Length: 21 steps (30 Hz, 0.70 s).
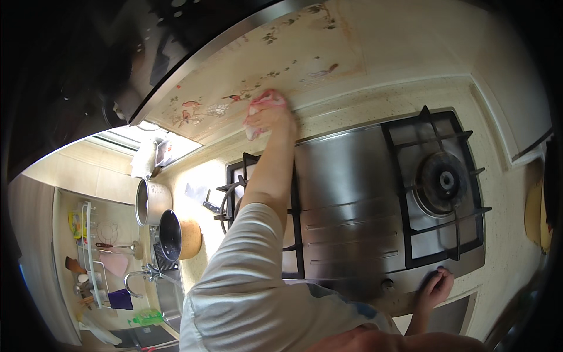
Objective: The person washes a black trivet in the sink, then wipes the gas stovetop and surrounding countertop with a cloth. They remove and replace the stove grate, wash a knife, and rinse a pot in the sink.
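At the top centre my left hand (267, 118) presses a pink and white cloth (269, 97) against the wall panel (290, 53), which is painted with birds and flowers. The left forearm crosses the left burner grate (299, 237), so much of that burner is hidden. Below spreads a stainless steel gas hob (343, 176). A black grate (407, 229) surrounds its right burner (445, 179). My right hand (437, 287), with fingers curled, rests at the hob's front right edge. Left of it is a control knob (387, 284).
A dark range hood (101, 57) overhangs the upper left. Left of the hob are a silver pot (158, 200), a tan pot (191, 237) and a knife (212, 207). Further left are the sink (169, 299), its faucet (132, 281) and a white utensil rack (90, 246).
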### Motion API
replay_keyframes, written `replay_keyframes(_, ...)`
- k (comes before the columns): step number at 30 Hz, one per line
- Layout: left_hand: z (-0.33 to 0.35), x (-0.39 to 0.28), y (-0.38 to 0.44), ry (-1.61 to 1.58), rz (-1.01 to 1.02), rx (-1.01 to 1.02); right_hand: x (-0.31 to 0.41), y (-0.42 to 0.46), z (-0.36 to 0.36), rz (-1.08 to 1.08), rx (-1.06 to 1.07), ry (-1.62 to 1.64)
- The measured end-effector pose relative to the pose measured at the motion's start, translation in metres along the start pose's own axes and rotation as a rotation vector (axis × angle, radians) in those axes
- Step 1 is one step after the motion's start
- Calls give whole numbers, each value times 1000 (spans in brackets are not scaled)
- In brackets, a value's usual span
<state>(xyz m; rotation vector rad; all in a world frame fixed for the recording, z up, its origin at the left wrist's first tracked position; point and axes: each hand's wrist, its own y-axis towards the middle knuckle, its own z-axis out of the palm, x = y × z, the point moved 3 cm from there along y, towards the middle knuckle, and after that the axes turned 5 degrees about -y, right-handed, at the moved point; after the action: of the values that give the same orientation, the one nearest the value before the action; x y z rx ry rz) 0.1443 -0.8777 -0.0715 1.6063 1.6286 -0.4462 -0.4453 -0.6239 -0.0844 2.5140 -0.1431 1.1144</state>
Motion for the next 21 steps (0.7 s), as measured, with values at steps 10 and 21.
replay_keyframes(10, -46, -54, -166, -867, -26, 528, 0, 0, 1, -24, -18, 51)
replay_keyframes(21, -65, -5, -81, 77, 66, 346, 8, 6, -2, -57, -58, -12)
